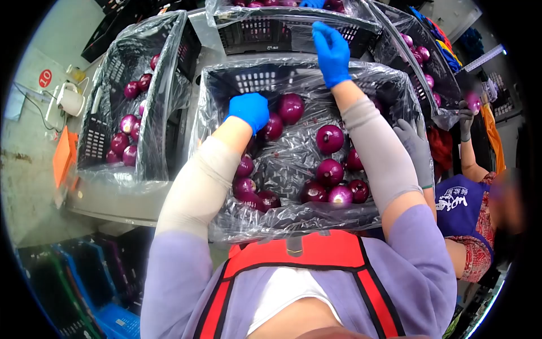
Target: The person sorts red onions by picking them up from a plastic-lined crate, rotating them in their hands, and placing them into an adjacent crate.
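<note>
Both my hands wear blue gloves. My left hand [248, 111] is curled over the left part of a black crate [420, 124] lined with clear plastic, beside a peeled purple onion [272, 126]; what its fingers hold, if anything, is hidden. Raised at the crate's far edge, my right hand [332, 53] has its fingers pointing away, with the thumb side partly hidden and no onion visible in it. More onions [329, 172] lie in the crate, mostly toward its near side and right of the middle.
A lined crate of onions [130, 155] stands at the left, another [243, 37] beyond mine, a third [446, 85] at the upper right. At the right, a co-worker [466, 206] in gray gloves holds an onion [473, 103]; one gray glove [415, 144] rests by my crate's right edge.
</note>
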`<state>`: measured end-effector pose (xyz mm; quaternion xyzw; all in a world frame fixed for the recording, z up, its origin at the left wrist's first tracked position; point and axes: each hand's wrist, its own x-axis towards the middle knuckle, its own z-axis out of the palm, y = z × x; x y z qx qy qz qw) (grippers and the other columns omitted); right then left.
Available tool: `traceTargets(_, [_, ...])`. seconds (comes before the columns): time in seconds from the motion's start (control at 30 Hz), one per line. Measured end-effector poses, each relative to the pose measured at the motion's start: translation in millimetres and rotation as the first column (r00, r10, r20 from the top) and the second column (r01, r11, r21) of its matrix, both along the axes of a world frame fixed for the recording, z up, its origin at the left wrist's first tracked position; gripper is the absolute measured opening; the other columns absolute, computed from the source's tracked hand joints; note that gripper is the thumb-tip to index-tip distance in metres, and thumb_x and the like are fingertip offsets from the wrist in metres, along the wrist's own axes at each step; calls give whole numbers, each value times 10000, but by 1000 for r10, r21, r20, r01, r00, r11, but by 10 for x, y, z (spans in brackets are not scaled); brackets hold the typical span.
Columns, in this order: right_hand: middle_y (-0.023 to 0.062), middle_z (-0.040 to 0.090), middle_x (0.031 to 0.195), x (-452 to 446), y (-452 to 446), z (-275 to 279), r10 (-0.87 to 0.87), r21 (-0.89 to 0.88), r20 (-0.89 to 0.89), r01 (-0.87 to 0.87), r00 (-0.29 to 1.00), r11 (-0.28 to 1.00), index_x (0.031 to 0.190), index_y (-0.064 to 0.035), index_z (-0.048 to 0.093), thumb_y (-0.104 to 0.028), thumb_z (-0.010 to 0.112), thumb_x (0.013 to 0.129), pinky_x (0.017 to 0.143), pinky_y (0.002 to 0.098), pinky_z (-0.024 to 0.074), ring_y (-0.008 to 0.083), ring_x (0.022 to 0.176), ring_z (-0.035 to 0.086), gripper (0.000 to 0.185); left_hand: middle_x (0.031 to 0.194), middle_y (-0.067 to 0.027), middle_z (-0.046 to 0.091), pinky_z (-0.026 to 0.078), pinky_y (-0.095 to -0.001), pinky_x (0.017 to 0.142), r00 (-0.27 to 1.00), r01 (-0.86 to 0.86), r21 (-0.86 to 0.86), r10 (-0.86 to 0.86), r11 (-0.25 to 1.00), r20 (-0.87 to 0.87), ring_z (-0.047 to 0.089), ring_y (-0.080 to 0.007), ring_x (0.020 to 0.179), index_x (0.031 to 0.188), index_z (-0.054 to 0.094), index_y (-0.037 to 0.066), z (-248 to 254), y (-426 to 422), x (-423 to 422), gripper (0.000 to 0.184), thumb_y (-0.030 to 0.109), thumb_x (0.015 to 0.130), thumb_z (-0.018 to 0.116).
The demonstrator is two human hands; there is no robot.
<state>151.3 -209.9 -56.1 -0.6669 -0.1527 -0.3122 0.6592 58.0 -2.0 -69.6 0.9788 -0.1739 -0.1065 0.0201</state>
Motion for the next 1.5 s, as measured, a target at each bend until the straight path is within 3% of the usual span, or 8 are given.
traceTargets(0.13, [82, 658, 942, -752, 168, -199, 112, -424, -21, -111, 993, 899, 1003, -77, 660, -174, 658, 834, 724, 307, 497, 189, 821, 632, 195, 953, -137, 677, 525, -417, 737, 987, -95, -119, 109, 988, 117, 657, -308, 902, 912, 701, 104, -17, 5, 60, 220, 161, 812, 514])
traceTargets(0.27, [124, 617, 979, -1113, 172, -466, 183, -855, -228, -287, 956, 433, 1130, -124, 611, -236, 687, 753, 829, 395, 482, 327, 909, 596, 401, 958, -137, 670, 518, -421, 735, 974, -50, -189, 90, 981, 208, 652, -310, 902, 968, 667, 100, -17, -14, 81, 230, 153, 809, 510])
traceTargets(0.37, [154, 526, 1199, -1252, 333, -529, 165, -898, -307, -343, 937, 275, 1297, -101, 458, -260, 726, 687, 886, 426, 463, 346, 1082, 521, 685, 971, -137, 663, 510, -425, 748, 964, -39, -259, 104, 965, 243, 646, -308, 912, 1036, 626, 96, -6, -9, 55, 267, 145, 809, 497])
traceTargets(0.7, [155, 487, 1225, -1172, 760, -750, 54, -935, -351, -346, 935, -74, 1318, -173, 437, -193, 747, 627, 858, 439, 483, 363, 1057, 525, 758, 1015, -153, 658, 504, -430, 786, 958, -43, -451, 164, 892, 233, 643, -310, 915, 1253, 550, 119, 45, -12, 52, 445, 169, 820, 456])
traceTargets(0.97, [162, 487, 1281, -1497, 302, 89, 33, -770, -286, -251, 958, 587, 1298, -82, 453, -234, 822, 563, 997, 396, 397, 336, 1168, 486, 837, 1107, -196, 588, 483, -426, 820, 947, -1, -730, 235, 683, 219, 601, -344, 973, 1405, 334, 99, 313, -57, -30, 647, 314, 846, 578])
traceTargets(1.07, [116, 460, 1357, -1727, 181, 427, 72, -558, -318, -248, 945, 792, 1364, -63, 401, -146, 808, 650, 1062, 354, 335, 225, 1258, 431, 827, 1190, -156, 573, 455, -331, 886, 998, 6, -958, 63, 288, 26, 580, -228, 1048, 1406, 360, 90, 241, -68, 26, 595, 314, 899, 578])
traceTargets(1.23, [102, 474, 1332, -2014, 150, 843, 114, -366, -359, -252, 926, 896, 1378, -30, 373, -105, 811, 641, 1042, 330, 360, 185, 1215, 455, 862, 1251, -70, 521, 452, -331, 890, 838, -411, -910, -416, -53, -354, 546, -166, 1048, 1421, 344, 120, 480, -88, -180, 584, 394, 933, 511])
traceTargets(1.5, [107, 470, 1320, -2141, 158, 867, 246, -105, -439, -322, 864, 941, 1376, -44, 373, -84, 805, 648, 1014, 326, 397, 180, 1191, 472, 847, 1363, -155, 443, 448, -422, 985, 488, -606, -795, -803, -29, -343, 493, -270, 1214, 1399, 329, 32, 666, -72, -414, 668, 483, 922, 456])
